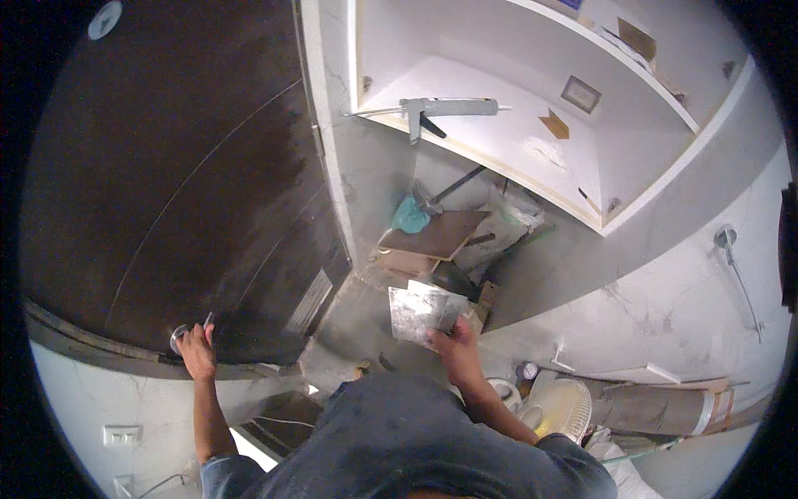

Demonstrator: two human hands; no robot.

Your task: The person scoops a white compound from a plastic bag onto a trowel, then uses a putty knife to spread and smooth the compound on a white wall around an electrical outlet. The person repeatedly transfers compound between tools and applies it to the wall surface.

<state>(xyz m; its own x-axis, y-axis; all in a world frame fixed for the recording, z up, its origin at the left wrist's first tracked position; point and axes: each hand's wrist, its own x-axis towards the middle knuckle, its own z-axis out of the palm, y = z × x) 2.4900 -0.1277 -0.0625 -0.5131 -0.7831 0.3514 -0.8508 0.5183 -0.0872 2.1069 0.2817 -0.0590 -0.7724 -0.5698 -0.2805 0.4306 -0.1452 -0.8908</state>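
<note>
At the lower left my left hand is closed around the lever handle of a dark brown door. The handle's round silver base shows beside my fingers. In front of my body my right hand grips a thin, flat, silvery scraper plate by its near right corner. Its face is smeared with grey and white. A second pale, flat edge shows just behind it; whether it is a separate piece I cannot tell.
A grey caulking gun lies along the front edge of an open white cabinet. Below it, boards, a turquoise bag and sacks clutter the floor. A fan and a long roll sit at right.
</note>
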